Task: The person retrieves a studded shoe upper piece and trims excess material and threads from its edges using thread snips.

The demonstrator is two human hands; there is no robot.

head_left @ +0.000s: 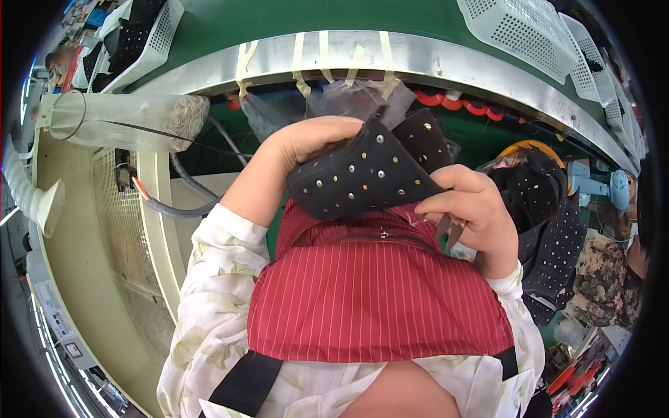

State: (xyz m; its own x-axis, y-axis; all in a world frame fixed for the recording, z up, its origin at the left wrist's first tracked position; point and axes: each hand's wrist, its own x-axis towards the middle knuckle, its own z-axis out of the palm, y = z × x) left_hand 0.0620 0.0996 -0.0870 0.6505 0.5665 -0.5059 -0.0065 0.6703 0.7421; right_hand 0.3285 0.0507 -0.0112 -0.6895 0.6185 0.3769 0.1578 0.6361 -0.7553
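Note:
A black studded piece of material (362,171), curved over like a shoe upper, is held up in front of my red striped apron. It carries rows of small silver and gold studs. My left hand (317,143) is closed around its upper left side, with the fingertips hidden behind it. At its right corner, my right hand (470,205) pinches the edge between thumb and fingers. Two dark pointed blades (449,228), like those of thread snips, stick out below the right hand's fingers; their handle is hidden in the palm.
Ahead runs a green belt (313,15) with a metal edge (279,63), tape strips and plastic bags hanging from it. White baskets (519,35) stand on it. More black studded pieces (547,237) hang at my right. A cream machine housing (83,279) with a hose fills the left.

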